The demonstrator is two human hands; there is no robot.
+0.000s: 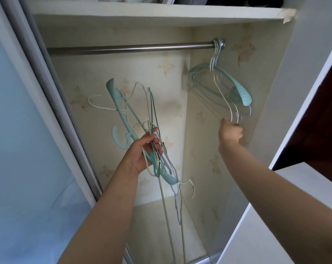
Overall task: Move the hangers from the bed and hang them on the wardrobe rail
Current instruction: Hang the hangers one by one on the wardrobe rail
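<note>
The left hand [144, 149] is gripping a tangled bundle of hangers [140, 130], fingers curled round the middle of it, in front of the open wardrobe. The bundle is mixing thin wire hangers in cream, green and pale blue with a thick teal plastic hanger [121, 113], whose hook is curling out to the left of the hand. Loose ends are trailing down below the hand toward the wardrobe floor [157, 221].

The right hand [231, 133] is reaching up into the right part of the wardrobe, its fingers closing on the lower ends of the hung hangers [221, 88]; the motion blur is making the exact grip hard to read. These hangers, several thin wire ones and another wide teal plastic one, are hanging by their hooks at the far right end of the metal rail [127, 48], just beside its wall bracket [221, 43], and are swinging tilted toward the side wall.

The wardrobe is lined with pale floral paper. A white shelf [152, 15] is sitting above the rail, carrying items too cropped to identify. No readable writing is showing anywhere. A sliding door [24, 130] is standing at the left.
</note>
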